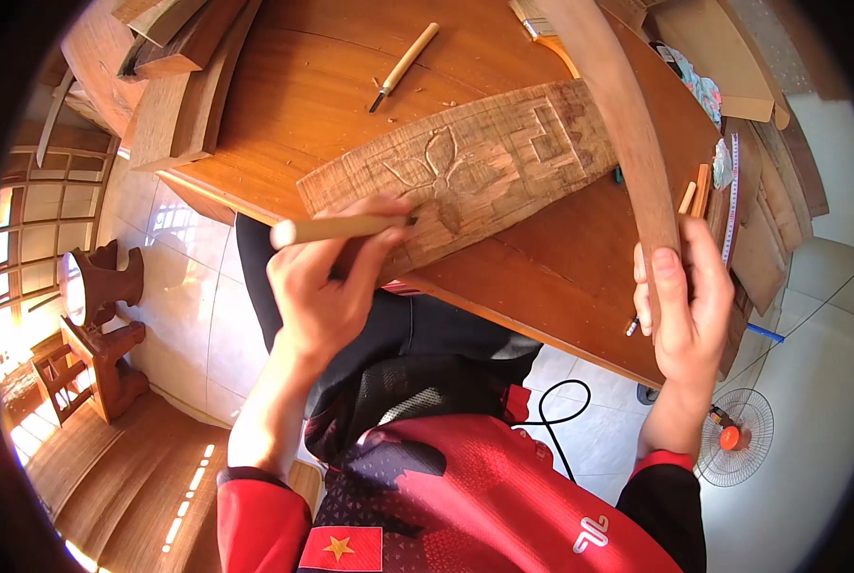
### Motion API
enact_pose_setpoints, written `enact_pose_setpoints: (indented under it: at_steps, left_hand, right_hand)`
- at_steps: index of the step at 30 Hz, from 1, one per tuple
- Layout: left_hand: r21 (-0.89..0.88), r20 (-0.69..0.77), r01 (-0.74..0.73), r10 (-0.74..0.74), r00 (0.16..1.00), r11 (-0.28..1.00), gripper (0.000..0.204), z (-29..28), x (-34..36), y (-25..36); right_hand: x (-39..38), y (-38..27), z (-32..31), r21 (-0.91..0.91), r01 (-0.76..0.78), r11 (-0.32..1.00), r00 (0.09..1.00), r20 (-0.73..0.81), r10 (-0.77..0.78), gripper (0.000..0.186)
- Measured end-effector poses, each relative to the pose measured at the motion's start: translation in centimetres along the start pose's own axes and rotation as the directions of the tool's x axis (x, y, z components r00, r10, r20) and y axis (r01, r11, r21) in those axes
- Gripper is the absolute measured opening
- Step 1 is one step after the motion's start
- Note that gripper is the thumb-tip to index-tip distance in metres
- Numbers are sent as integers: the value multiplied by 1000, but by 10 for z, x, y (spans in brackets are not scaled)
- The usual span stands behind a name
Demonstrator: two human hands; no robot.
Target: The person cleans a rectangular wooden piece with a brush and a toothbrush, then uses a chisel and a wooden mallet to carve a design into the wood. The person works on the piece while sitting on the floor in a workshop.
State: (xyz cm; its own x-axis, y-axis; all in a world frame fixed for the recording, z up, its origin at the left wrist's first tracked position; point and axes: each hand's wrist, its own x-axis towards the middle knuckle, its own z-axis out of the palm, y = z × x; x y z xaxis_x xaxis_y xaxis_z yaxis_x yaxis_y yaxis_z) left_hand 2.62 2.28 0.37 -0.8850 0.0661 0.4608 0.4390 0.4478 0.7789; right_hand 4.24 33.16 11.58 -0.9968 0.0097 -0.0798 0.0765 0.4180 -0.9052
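Observation:
My left hand [322, 277] is closed around the pale wooden handle of a carving chisel [336, 228]. The chisel's dark tip is at the surface of a carved wooden board [523, 158], beside a leaf-like shape in the relief. A flower with several petals and an angular stepped pattern stand out on this board, which lies slanted across the table's near edge. In my right hand [687, 296] is the lower end of a long curved wooden piece [628, 95]. It rises over the board's right end and leaves the picture at the top.
A second chisel [405, 67] lies on the brown wooden table [293, 86] among small chips. Wood blocks [183, 115] are stacked at the left. At the right are a flat brush [544, 36], a cardboard box [723, 67], a white ruler [733, 196] and a fan [733, 437].

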Motion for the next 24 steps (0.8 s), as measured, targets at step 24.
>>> enact_pose_setpoints:
  at_steps: [24]
  left_hand:
    - [101, 431, 86, -122, 894, 991, 19, -27, 46, 13]
  right_hand:
    - [4, 73, 8, -196, -136, 971, 970, -226, 90, 27]
